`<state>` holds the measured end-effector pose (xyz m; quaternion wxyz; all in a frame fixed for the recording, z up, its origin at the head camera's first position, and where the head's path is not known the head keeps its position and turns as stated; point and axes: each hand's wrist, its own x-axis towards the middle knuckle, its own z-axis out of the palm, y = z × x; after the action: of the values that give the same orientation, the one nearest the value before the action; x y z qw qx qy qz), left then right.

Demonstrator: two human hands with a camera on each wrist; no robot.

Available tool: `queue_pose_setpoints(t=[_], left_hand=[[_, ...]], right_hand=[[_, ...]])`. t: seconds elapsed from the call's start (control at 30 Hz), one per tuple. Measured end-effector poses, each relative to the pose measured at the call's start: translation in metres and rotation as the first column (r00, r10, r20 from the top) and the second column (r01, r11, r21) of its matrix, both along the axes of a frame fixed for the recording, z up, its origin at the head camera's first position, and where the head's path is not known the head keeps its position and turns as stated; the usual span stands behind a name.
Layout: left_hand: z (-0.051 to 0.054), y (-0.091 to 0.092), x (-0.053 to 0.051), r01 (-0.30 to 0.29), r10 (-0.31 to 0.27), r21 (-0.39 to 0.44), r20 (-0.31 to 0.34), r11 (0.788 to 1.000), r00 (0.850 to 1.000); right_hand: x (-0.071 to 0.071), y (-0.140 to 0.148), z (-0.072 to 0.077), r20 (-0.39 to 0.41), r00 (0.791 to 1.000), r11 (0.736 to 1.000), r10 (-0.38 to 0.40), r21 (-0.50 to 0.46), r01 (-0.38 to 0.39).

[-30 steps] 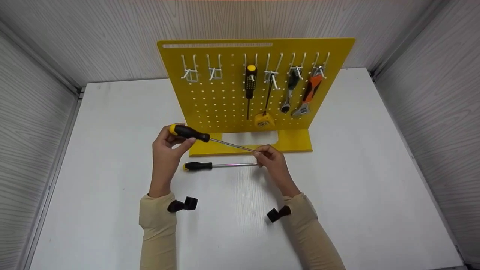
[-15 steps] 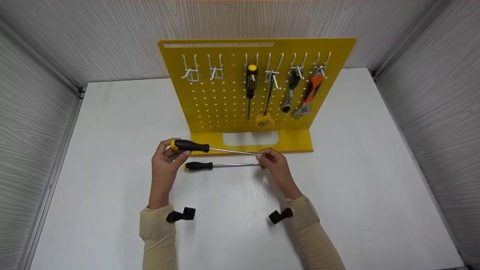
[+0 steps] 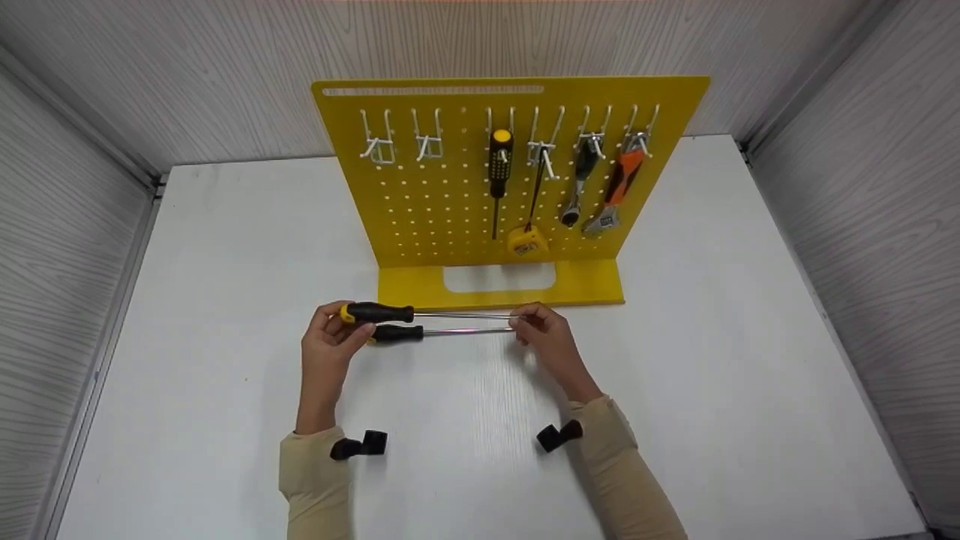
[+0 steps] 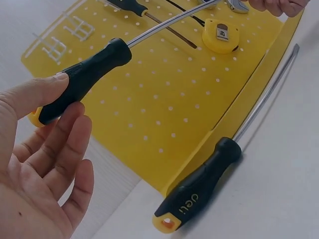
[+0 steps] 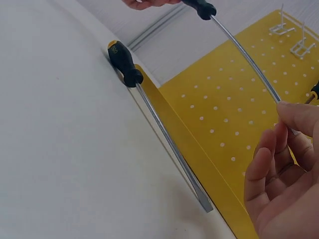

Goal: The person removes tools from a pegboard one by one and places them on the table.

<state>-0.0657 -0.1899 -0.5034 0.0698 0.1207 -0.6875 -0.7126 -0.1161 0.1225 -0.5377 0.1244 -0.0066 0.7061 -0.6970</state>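
Between both hands a screwdriver [image 3: 379, 312] with a black and yellow handle is held level above the table. My left hand [image 3: 326, 349] pinches its handle between thumb and fingers. At the other end my right hand [image 3: 551, 341] pinches the shaft near the tip; the tip itself is mostly hidden by the fingers. A second, similar screwdriver [image 4: 199, 186] lies on the white table just in front of the pegboard's base. Its flat blade [image 5: 203, 199] shows in the right wrist view. Neither hand is seen gripping this lower one.
A yellow pegboard [image 3: 435, 202] stands behind the hands. From its hooks hang another screwdriver [image 3: 500, 161], a tape measure [image 3: 527, 240], a ratchet wrench [image 3: 581, 180] and an orange-handled adjustable wrench [image 3: 624, 180]. Two hooks [image 3: 380, 146] at the left carry nothing. The white table [image 3: 750, 375] surrounds the board.
The held screwdriver has come down toward the table and levelled out, now close to the lying one. My left hand has lowered with it; my right hand has dropped slightly.
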Motion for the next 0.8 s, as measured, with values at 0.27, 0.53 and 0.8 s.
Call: queue_pose_setpoints(t=[0.27, 0.53, 0.8], left_hand=[[-0.017, -0.003, 0.007, 0.035, -0.021, -0.105, 0.124, 0.994, 0.992], [-0.031, -0.005, 0.012, 0.028, 0.010, -0.205, 0.182, 0.978, 0.983], [-0.037, -0.005, 0.016, 0.046, 0.016, -0.282, 0.214, 0.958, 0.977]], right_hand=[[0.005, 0.005, -0.009, -0.033, 0.999, 0.999, 0.000, 0.039, 0.002], [0.009, 0.006, -0.007, -0.083, 0.996, 0.985, 0.018, 0.172, -0.003], [0.012, 0.007, -0.009, -0.074, 0.995, 0.961, 0.060, 0.274, -0.037]])
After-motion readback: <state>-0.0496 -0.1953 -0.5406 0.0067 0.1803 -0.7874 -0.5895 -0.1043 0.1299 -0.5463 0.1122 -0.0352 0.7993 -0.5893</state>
